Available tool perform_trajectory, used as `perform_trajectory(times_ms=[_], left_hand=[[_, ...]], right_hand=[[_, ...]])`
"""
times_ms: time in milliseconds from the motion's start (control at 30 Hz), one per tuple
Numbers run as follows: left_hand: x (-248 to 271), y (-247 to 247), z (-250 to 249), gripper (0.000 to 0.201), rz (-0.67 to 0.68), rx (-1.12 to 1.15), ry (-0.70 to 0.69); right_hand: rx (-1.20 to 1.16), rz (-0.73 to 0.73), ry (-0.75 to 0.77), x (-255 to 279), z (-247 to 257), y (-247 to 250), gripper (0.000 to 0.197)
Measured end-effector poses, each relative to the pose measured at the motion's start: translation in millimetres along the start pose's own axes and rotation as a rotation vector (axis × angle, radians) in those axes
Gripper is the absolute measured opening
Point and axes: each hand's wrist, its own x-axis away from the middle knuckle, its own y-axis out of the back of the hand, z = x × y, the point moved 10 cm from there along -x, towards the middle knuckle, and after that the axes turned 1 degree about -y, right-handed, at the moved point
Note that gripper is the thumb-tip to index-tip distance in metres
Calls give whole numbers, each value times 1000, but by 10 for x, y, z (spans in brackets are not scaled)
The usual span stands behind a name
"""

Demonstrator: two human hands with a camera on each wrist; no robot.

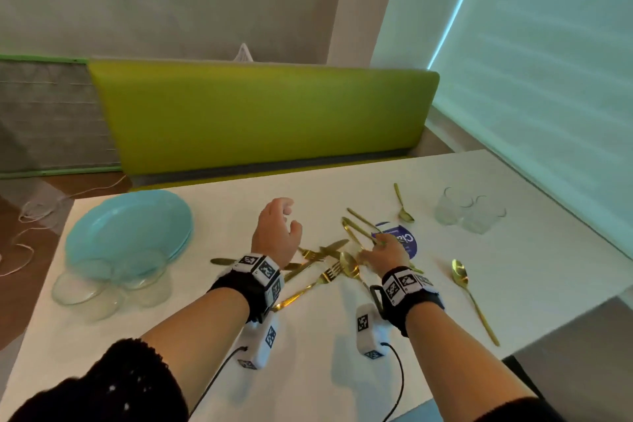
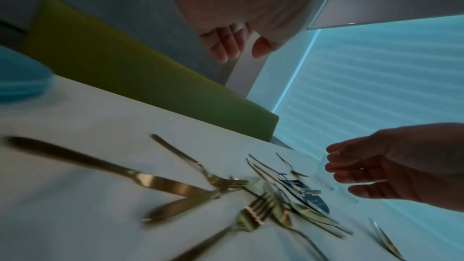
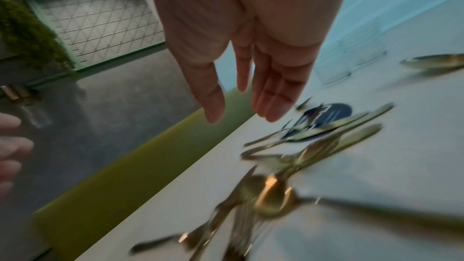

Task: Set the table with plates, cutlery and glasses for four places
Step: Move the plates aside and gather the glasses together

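A loose pile of gold cutlery point(image 1: 325, 262) lies mid-table: knives, forks and spoons, crossed over one another. My left hand point(image 1: 289, 216) hovers above its left part, fingers loosely curled and empty; the left wrist view shows the left hand point(image 2: 242, 51) well above a knife point(image 2: 113, 170) and a fork point(image 2: 251, 213). My right hand point(image 1: 371, 248) reaches over the pile's right part with straight fingers. In the right wrist view the right hand point(image 3: 243, 112) is just above the cutlery point(image 3: 314, 146) and holds nothing. Stacked light-blue plates point(image 1: 128, 226) sit far left. Two clear glasses point(image 1: 469, 212) stand at the right.
Several clear glass pieces point(image 1: 102, 288) crowd the plates' near side. A large gold spoon point(image 1: 472, 298) and a small one point(image 1: 404, 205) lie apart at the right. A round blue label point(image 1: 406, 241) lies under the cutlery. A green bench point(image 1: 260, 116) backs the white table point(image 1: 308, 346).
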Motion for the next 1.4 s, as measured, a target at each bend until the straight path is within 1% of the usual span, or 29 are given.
perform_trajectory(times_ms=[100, 167, 267, 333, 433, 567, 767, 967, 1167, 1200, 1333, 1400], left_hand=[[-242, -647, -257, 40, 89, 30, 82], [-396, -1067, -428, 40, 137, 62, 125], [-598, -1612, -639, 40, 187, 89, 171], [-677, -1920, -710, 39, 221, 89, 201], [-749, -2229, -740, 38, 251, 50, 221], [-874, -2409, -732, 38, 256, 19, 218], [-1093, -2483, -682, 37, 260, -13, 232], [-1211, -2544, -586, 38, 271, -20, 251], [-1235, -2604, -490, 38, 283, -21, 272], [-1237, -2613, -480, 38, 285, -22, 276], [-1246, -2660, -465, 39, 298, -37, 272], [-1242, -2703, -475, 39, 314, -41, 261]], right_hand=[[34, -72, -52, -469, -318, 602, 57], [-21, -117, -109, -772, -558, 984, 61], [-90, -195, -170, -1217, -855, 1468, 62], [-113, -231, -195, -1477, -975, 1679, 63], [-124, -251, -205, -1816, -1040, 1824, 68], [-194, -279, -211, -2163, -1051, 1834, 78], [-251, -325, -224, -2455, -1073, 1752, 93], [-313, -372, -202, -2627, -1079, 1729, 96], [-279, -388, -165, -2734, -1070, 1717, 100], [-257, -386, -152, -2747, -1050, 1709, 99], [-183, -363, -133, -2744, -966, 1654, 81], [-172, -361, -126, -2716, -934, 1640, 77]])
